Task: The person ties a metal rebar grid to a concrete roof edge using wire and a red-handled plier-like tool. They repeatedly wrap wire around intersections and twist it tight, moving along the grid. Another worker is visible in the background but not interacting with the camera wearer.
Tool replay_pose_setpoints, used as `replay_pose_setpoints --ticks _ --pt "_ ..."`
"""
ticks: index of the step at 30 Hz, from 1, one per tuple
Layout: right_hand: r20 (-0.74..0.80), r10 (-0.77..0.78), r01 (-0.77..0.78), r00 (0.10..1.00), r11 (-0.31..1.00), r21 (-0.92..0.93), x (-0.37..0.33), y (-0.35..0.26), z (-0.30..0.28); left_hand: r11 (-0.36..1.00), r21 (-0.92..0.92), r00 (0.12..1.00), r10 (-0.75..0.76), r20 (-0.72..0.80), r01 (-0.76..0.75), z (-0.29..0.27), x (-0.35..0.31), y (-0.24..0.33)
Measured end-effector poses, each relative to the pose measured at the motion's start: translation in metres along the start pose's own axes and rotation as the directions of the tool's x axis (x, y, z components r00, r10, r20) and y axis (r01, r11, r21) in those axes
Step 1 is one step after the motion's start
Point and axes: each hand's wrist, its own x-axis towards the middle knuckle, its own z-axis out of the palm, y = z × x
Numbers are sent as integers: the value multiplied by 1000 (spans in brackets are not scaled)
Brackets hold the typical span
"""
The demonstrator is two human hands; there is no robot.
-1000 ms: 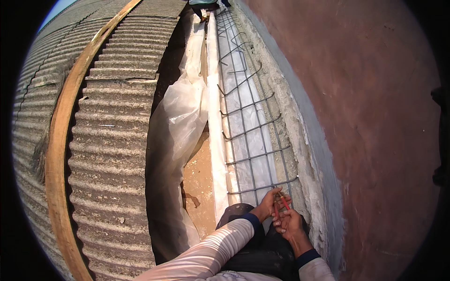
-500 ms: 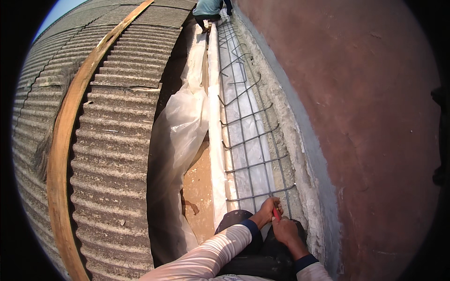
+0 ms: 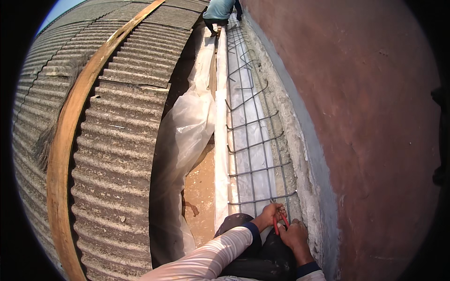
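My right hand (image 3: pixel 295 235) grips red-handled pliers (image 3: pixel 276 227) low in the view, above my dark trousers. Two red handles show, spread apart. My left hand (image 3: pixel 268 216) is closed right by the handles, at the near end of the steel bar mesh (image 3: pixel 253 170). Whatever its fingers hold is hidden. The mesh has long bars crossed by short ones with bent-up ends, and lies over white plastic sheeting (image 3: pixel 260 152) in a narrow channel. The pliers' jaws cannot be made out.
To the left, a long wooden plank (image 3: pixel 65 147) lies on a corrugated roof (image 3: pixel 117 154). Loose clear plastic (image 3: pixel 187 122) hangs over a gap beside the channel. A reddish wall (image 3: pixel 375 117) rises on the right. Another person (image 3: pixel 218 10) crouches at the far end.
The red handles now show spread apart, where only one showed before. My right hand has shifted slightly right and down. The whole view has moved a little.
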Motion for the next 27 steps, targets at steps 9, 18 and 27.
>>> replay_pose_setpoints --ticks 9,18,27 --pt "110 -133 107 985 970 217 13 3 51 999 26 997 -45 -61 46 19 -31 5" --pt "528 -324 -619 786 -429 658 15 19 76 1000 -18 1000 -3 6 3 14 -28 2" --pt "-56 -182 176 982 979 -99 -2 -11 40 984 142 984 -80 -161 103 6 -6 5"
